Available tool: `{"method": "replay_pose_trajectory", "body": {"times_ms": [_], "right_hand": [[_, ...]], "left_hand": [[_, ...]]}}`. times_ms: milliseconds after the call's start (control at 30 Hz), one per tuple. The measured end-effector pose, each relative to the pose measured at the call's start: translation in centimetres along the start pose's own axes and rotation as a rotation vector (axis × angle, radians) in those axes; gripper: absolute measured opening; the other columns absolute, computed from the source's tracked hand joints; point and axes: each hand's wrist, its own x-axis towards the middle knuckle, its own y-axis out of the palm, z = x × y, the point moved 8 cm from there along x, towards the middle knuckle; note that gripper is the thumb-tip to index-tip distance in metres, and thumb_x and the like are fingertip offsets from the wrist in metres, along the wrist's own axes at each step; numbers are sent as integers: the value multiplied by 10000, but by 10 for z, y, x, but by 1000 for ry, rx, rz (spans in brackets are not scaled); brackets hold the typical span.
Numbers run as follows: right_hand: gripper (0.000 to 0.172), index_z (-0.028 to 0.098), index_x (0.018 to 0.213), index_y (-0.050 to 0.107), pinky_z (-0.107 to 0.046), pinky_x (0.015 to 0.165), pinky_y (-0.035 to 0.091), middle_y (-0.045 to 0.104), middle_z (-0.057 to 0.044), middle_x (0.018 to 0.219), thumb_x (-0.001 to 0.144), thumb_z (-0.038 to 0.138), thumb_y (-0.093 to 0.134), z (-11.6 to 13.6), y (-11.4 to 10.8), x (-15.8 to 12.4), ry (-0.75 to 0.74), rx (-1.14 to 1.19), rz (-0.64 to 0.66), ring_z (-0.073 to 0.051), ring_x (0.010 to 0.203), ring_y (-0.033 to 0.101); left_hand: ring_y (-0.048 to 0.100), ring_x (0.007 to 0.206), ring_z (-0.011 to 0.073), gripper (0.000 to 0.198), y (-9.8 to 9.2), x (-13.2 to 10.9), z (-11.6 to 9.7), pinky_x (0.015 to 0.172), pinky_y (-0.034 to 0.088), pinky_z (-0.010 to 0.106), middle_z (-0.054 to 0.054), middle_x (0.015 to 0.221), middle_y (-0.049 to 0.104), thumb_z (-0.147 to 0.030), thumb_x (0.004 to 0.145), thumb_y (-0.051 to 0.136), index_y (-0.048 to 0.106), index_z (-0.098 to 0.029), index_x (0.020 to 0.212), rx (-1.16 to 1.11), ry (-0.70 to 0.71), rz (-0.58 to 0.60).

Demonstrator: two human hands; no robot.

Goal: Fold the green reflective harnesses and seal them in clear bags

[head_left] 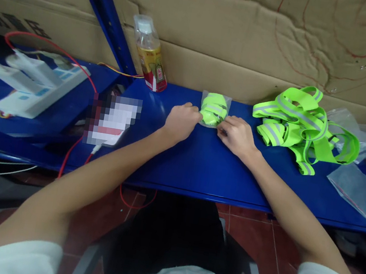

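A clear plastic bag (214, 109) with a coiled neon-yellow reflective strap inside lies on the blue tabletop (180, 155), in front of me. My left hand (182, 121) is closed at the bag's left edge, its fingers curled and pinching there. On the other side, my right hand (236, 136) grips the bag's lower right corner with bent fingers. The fingertips of both hands are partly hidden. To the right of my right hand sits a loose heap of neon-yellow reflective straps (305, 124) with silver stripes.
Flat clear bags (355, 187) lie at the right. A bottle (152, 55) wrapped in plastic stands at the back, before a cardboard wall (220, 32). On the left are a phone (112, 121) with a red cable, a white power strip (40, 91) and a blue shelf post (107, 14).
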Motion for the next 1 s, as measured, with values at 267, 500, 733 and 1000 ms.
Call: {"method": "replay_pose_trajectory", "body": {"times_ms": [267,500,733,1000], "right_hand": [[171,201,840,747,-390,751,420,731,-89,886,943,104,651,0,0,-3,32,10,-9,-259,860,631],[220,190,990,798,-395,768,440,768,-104,972,1088,256,612,3,0,-5,-19,-31,-49,-261,906,663],[218,186,948,808,-396,769,444,785,-98,969,1065,202,624,3,-1,-5,-17,-24,-65,-260,907,685],[222,177,943,807,-388,791,434,784,-105,987,1050,193,613,4,3,-4,-14,-10,-30,-256,920,679]], "left_hand": [[638,799,271,263,10,4,2,587,399,373,112,815,737,-62,914,560,769,-188,816,-13,39,31],[678,863,294,244,6,2,1,575,412,374,123,885,758,-29,897,577,766,-179,862,-19,-9,44],[696,933,283,222,-6,-1,-12,666,500,365,130,967,764,-24,924,586,760,-154,966,-37,90,45],[718,958,291,286,4,2,-14,750,533,374,161,1002,772,-19,960,519,785,-109,1014,-24,75,220]]}}
